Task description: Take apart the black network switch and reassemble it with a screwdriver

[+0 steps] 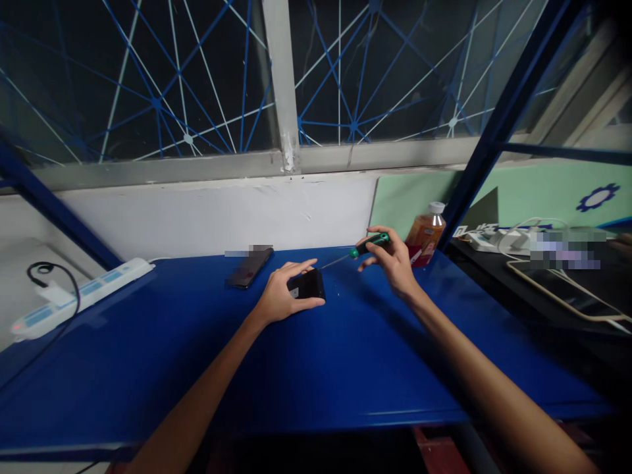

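My left hand (284, 293) grips a small black box-shaped device (309, 286) on the blue table, thumb along its near side and fingers along its far side. A pale label shows on the device near my palm. In my right hand (391, 263) is a screwdriver (370, 244) with a green and black handle, held between thumb and fingers above the table. Its thin metal shaft slants down to the left, and the tip is close to the device's far right corner; whether they touch I cannot tell. Several tiny bits, perhaps screws, lie just right of the device.
A dark phone (253, 267) lies behind my left hand. At the left stands a white power strip (83, 297) with a black cable. A bottle of orange-brown drink (427, 232) is at the back right, beside a blue metal post (488, 145). Another phone (563, 289) and white cables lie far right.
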The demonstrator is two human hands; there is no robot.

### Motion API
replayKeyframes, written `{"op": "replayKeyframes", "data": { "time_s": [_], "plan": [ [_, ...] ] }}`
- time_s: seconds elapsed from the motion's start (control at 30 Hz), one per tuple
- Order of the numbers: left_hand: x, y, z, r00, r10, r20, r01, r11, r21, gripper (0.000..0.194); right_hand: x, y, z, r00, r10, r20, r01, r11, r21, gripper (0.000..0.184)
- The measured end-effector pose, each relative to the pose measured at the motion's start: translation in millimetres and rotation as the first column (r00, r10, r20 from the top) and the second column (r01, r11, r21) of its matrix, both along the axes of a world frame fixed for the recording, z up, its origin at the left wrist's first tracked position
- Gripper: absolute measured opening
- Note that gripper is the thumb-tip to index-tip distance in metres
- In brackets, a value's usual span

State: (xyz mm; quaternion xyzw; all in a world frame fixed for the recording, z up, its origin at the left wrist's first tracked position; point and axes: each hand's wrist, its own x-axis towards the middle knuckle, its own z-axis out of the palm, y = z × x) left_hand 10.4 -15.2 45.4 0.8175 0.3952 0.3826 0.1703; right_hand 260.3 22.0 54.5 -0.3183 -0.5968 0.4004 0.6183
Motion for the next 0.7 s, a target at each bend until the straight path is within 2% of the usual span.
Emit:
{"op": "replayKeyframes", "data": {
  "time_s": [0.13,0.2,0.4,0.47,0.6,0.63,0.7],
  "plan": [
    [0.5,-0.8,-0.1,1.0,-0.014,-0.005,0.014,1.0,-0.003,0.072,-1.8,-3.0,-0.9,0.976,-0.186,0.111,0.179,0.981,0.068,0.035],
    [1.0,-1.2,-0.2,1.0,-0.014,-0.009,0.014,1.0,-0.003,0.072,-1.6,-4.2,-1.4,0.96,-0.232,0.154,0.222,0.972,0.082,0.033],
    [1.4,-2.4,0.2,1.0,-0.012,-0.019,0.012,1.0,-0.029,0.072,0.8,-3.3,1.8,0.999,0.011,0.034,-0.011,1.0,0.009,0.036],
    [1.1,-2.8,1.2,1.0,-0.011,-0.026,0.01,0.999,-0.036,0.073,0.6,-3.1,2.1,0.998,-0.024,0.053,0.022,1.0,0.022,0.038],
    [0.9,-3.4,3.5,0.999,-0.009,-0.034,0.008,0.998,-0.057,0.074,-0.3,-4.1,-0.6,0.965,-0.208,0.159,0.197,0.977,0.081,0.038],
    [1.0,-3.5,4.0,0.999,-0.009,-0.031,0.007,0.998,-0.062,0.074,-0.3,-4.3,-1.3,0.963,-0.215,0.164,0.204,0.975,0.084,0.037],
    [1.1,-3.5,4.5,1.0,-0.008,-0.023,0.006,0.997,-0.072,0.074,-0.1,-3.8,-2.1,0.982,-0.141,0.129,0.134,0.989,0.061,0.036]
  ]
}}
